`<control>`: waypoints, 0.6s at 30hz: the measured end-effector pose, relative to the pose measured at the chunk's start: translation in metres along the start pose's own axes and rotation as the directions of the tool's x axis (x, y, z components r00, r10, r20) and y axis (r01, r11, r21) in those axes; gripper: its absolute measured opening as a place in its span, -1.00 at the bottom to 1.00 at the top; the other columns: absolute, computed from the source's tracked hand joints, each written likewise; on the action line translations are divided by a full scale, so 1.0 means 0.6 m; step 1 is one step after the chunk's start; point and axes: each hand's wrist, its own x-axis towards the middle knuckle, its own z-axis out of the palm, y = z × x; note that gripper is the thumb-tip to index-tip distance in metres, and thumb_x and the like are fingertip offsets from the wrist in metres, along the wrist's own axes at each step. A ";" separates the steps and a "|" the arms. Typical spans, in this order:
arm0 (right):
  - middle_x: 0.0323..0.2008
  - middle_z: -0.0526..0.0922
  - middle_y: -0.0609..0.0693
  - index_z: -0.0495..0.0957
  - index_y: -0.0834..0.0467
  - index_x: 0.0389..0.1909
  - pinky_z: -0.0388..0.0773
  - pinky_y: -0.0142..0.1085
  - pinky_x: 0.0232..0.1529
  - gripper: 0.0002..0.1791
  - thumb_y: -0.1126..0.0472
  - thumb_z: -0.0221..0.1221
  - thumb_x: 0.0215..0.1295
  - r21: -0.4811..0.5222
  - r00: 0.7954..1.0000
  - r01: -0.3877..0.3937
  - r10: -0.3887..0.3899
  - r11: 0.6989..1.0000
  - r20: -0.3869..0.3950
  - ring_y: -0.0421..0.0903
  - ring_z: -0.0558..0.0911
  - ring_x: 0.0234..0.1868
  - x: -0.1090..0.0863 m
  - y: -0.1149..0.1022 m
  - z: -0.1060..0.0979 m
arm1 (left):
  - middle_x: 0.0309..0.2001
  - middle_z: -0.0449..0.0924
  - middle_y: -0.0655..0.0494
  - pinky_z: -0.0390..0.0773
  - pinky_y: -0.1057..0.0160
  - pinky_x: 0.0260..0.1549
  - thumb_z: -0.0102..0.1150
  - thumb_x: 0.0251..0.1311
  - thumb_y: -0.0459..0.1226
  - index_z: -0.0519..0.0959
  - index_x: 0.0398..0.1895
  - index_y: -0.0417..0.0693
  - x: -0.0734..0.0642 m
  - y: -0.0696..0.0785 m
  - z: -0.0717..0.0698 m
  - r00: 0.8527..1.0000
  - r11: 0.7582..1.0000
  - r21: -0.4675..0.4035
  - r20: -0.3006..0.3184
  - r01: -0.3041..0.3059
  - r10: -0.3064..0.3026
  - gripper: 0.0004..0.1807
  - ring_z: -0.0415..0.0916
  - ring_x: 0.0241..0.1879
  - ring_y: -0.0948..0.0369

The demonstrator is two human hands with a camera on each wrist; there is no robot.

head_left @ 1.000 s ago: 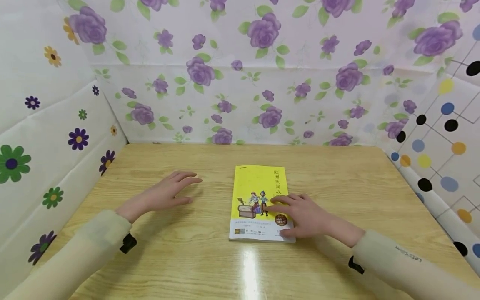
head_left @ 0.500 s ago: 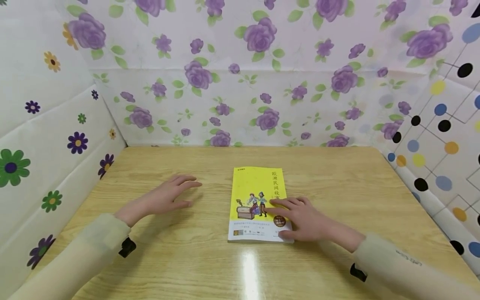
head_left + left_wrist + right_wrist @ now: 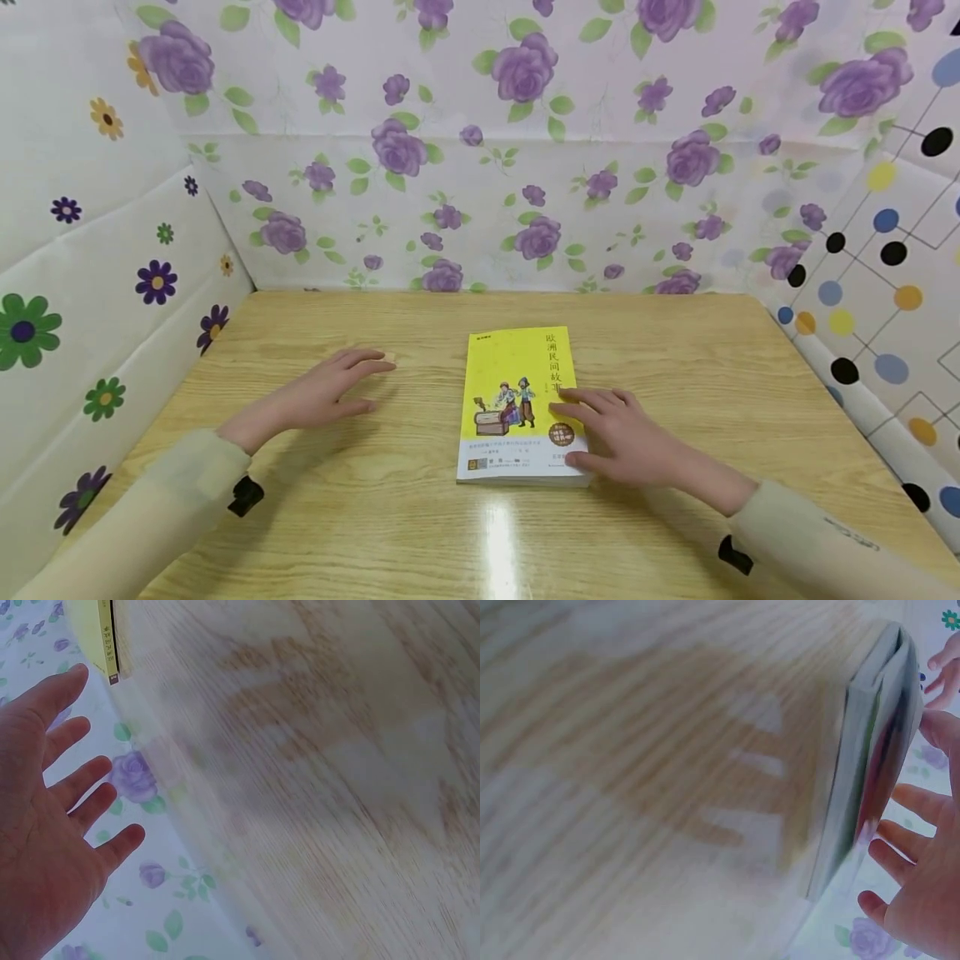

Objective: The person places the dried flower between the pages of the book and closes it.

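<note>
A thick paperback book (image 3: 502, 358) with a yellow and white cover lies on the wooden table. Its cover carries two drawn figures and a chest. My right hand (image 3: 630, 437) is at the book's right edge, with thumb and fingertips overlapping the cover. In the right wrist view the book (image 3: 832, 802) gapes along that side, and a dark reddish inner page shows. The fingers there lie spread right beside the edge. My left hand (image 3: 326, 392) is held over the table left of the book, fingers apart and holding nothing. The book's spine (image 3: 109, 637) shows beyond the left thumb.
The wooden table (image 3: 337, 508) reaches back to a wall cloth with purple roses (image 3: 480, 167). Flower-patterned cloth (image 3: 97, 250) stands at the left, dotted cloth (image 3: 892, 317) at the right. Light reflects off the table in front of the book.
My right hand has drawn rightward toward the book's edge, and the cover's right side has risen slightly, showing page edges. The left hand has shifted a little left.
</note>
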 end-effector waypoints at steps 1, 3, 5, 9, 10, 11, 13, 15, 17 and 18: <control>0.41 0.40 0.06 0.40 -0.04 0.38 0.29 0.26 0.27 -0.28 -0.18 0.28 0.23 -0.001 1.000 -0.001 0.001 1.000 -0.007 0.13 0.41 0.39 0.000 0.000 -0.002 | 0.44 0.22 -0.29 0.25 -0.35 0.32 0.24 0.30 -0.20 0.29 0.45 -0.06 -0.001 -0.001 0.000 1.000 1.000 0.001 0.000 0.001 -0.001 -0.34 0.13 0.44 -0.27; 0.40 0.42 0.07 0.41 -0.02 0.37 0.30 0.28 0.26 -0.30 -0.18 0.27 0.24 -0.002 1.000 0.003 -0.003 1.000 -0.020 0.13 0.42 0.38 0.001 0.001 -0.005 | 0.44 0.21 -0.29 0.27 -0.34 0.31 0.23 0.31 -0.20 0.28 0.46 -0.05 -0.002 -0.002 -0.001 1.000 1.000 0.006 0.000 0.002 -0.002 -0.34 0.12 0.44 -0.26; 0.39 0.43 0.06 0.42 -0.02 0.36 0.30 0.28 0.26 -0.32 -0.18 0.26 0.25 -0.008 1.000 0.004 -0.004 1.000 -0.025 0.13 0.43 0.37 0.001 0.001 -0.006 | 0.44 0.21 -0.28 0.26 -0.35 0.31 0.22 0.32 -0.20 0.28 0.46 -0.04 -0.003 -0.003 0.000 1.000 1.000 0.006 0.001 0.005 -0.005 -0.34 0.11 0.44 -0.27; 0.38 0.43 0.06 0.42 -0.04 0.35 0.33 0.25 0.25 -0.32 -0.18 0.27 0.24 -0.017 1.000 -0.010 0.010 1.000 0.012 0.12 0.44 0.37 -0.003 0.003 -0.004 | 0.44 0.21 -0.28 0.24 -0.36 0.32 0.22 0.32 -0.21 0.28 0.45 -0.06 -0.005 -0.004 0.003 1.000 1.000 0.001 0.000 0.008 -0.008 -0.35 0.10 0.44 -0.29; 0.38 0.43 0.07 0.42 -0.05 0.35 0.34 0.24 0.25 -0.31 -0.17 0.28 0.23 -0.020 1.000 -0.010 0.011 1.000 0.026 0.12 0.45 0.36 -0.005 0.003 -0.002 | 0.44 0.21 -0.28 0.25 -0.36 0.31 0.22 0.32 -0.22 0.28 0.45 -0.06 -0.006 -0.004 0.004 1.000 1.000 0.002 -0.001 0.007 -0.007 -0.35 0.11 0.44 -0.29; 0.38 0.43 0.08 0.42 -0.05 0.36 0.35 0.23 0.24 -0.31 -0.16 0.29 0.22 -0.020 0.999 -0.010 0.011 1.000 0.039 0.11 0.45 0.36 -0.007 0.004 0.001 | 0.43 0.22 -0.28 0.25 -0.36 0.31 0.22 0.32 -0.22 0.29 0.45 -0.07 -0.006 -0.003 0.004 1.000 1.000 0.001 -0.002 0.006 -0.006 -0.35 0.11 0.44 -0.29; 0.39 0.43 0.08 0.41 -0.06 0.37 0.37 0.21 0.22 -0.29 -0.14 0.30 0.20 -0.017 0.998 -0.013 0.014 1.000 0.060 0.11 0.45 0.37 -0.011 0.006 0.007 | 0.43 0.23 -0.28 0.25 -0.36 0.31 0.22 0.32 -0.22 0.29 0.44 -0.07 -0.006 -0.002 0.004 1.000 1.000 0.003 -0.003 0.005 -0.005 -0.36 0.13 0.43 -0.28; 0.39 0.42 0.09 0.40 -0.05 0.37 0.39 0.20 0.20 -0.28 -0.13 0.32 0.19 -0.013 0.997 -0.011 0.012 1.000 0.071 0.11 0.46 0.36 -0.013 0.007 0.011 | 0.42 0.23 -0.29 0.25 -0.36 0.31 0.22 0.31 -0.22 0.30 0.44 -0.08 -0.005 -0.001 0.003 1.000 1.000 0.007 -0.008 -0.002 0.002 -0.36 0.14 0.42 -0.28; 0.39 0.42 0.09 0.40 -0.05 0.37 0.41 0.18 0.20 -0.27 -0.13 0.32 0.18 -0.014 0.997 -0.007 0.008 1.000 0.072 0.11 0.46 0.36 -0.014 0.009 0.014 | 0.42 0.24 -0.30 0.25 -0.36 0.31 0.23 0.30 -0.23 0.31 0.43 -0.08 -0.004 0.001 0.002 1.000 1.000 0.013 -0.014 -0.007 0.007 -0.36 0.15 0.42 -0.28; 0.40 0.42 0.09 0.40 -0.04 0.37 0.41 0.17 0.20 -0.26 -0.13 0.33 0.17 -0.017 0.997 -0.005 0.007 1.000 0.072 0.11 0.47 0.36 -0.013 0.010 0.014 | 0.42 0.24 -0.30 0.24 -0.36 0.32 0.23 0.30 -0.23 0.31 0.43 -0.08 -0.004 0.001 0.002 1.000 1.000 0.018 -0.018 -0.010 0.010 -0.36 0.15 0.42 -0.28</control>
